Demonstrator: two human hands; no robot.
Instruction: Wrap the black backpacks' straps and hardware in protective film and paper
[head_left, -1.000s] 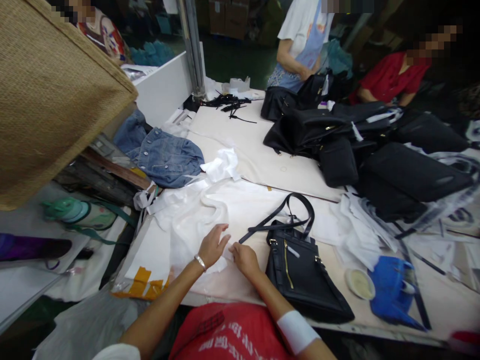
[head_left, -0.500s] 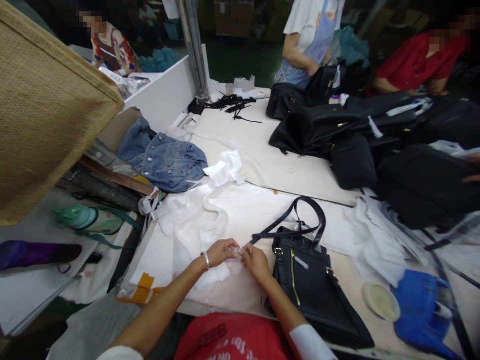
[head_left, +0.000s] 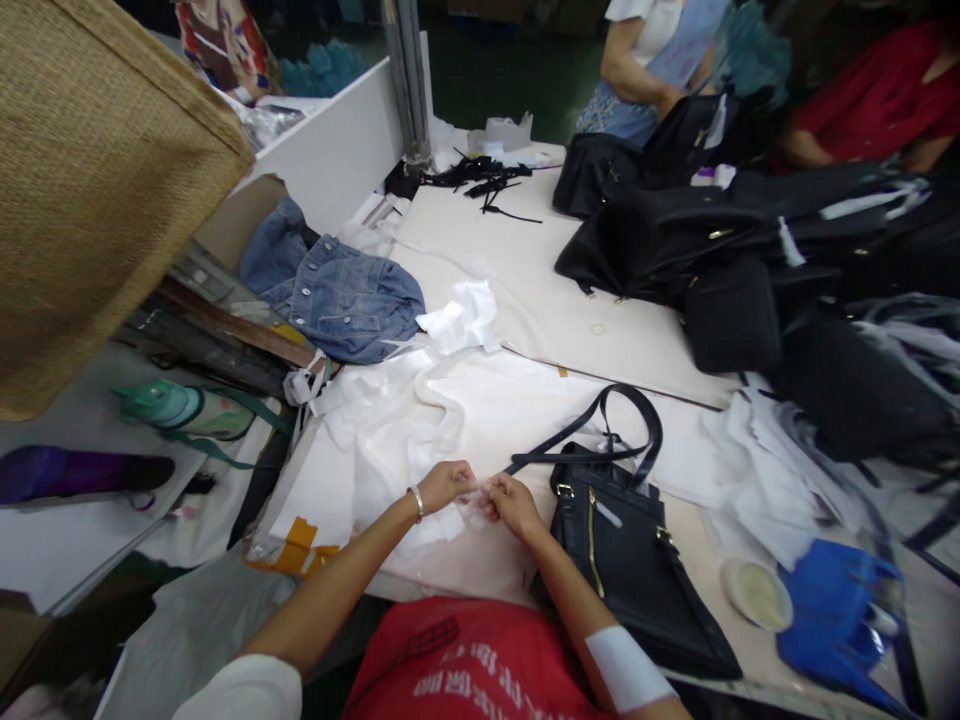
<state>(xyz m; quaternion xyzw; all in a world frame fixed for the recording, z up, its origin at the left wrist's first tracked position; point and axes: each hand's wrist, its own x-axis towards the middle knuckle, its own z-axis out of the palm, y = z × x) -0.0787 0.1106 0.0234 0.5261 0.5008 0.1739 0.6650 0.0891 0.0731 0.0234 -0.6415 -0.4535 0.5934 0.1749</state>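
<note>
Near the table's front edge, both hands meet over a small piece of clear, thin plastic (head_left: 472,508). My left hand (head_left: 448,486) has its fingers pinched at the left side of that plastic. My right hand (head_left: 511,502) is closed on its right side, close to the end of a black strap (head_left: 541,455). A black bag (head_left: 630,560) with gold zip and buckles lies right of my right hand, its strap looped above it. White wrapping sheets (head_left: 405,420) are spread beyond my left hand.
A denim garment (head_left: 352,300) lies at the left, with bottles (head_left: 202,410) below it. Black bags (head_left: 675,240) are piled at the right; a round dish (head_left: 757,594) and blue container (head_left: 832,620) stand front right. Two people in red and in an apron are behind the pile.
The view has tilted down slightly, so the surroundings sit higher. My hands remain together at the plastic, with the fingers slightly shifted.
</note>
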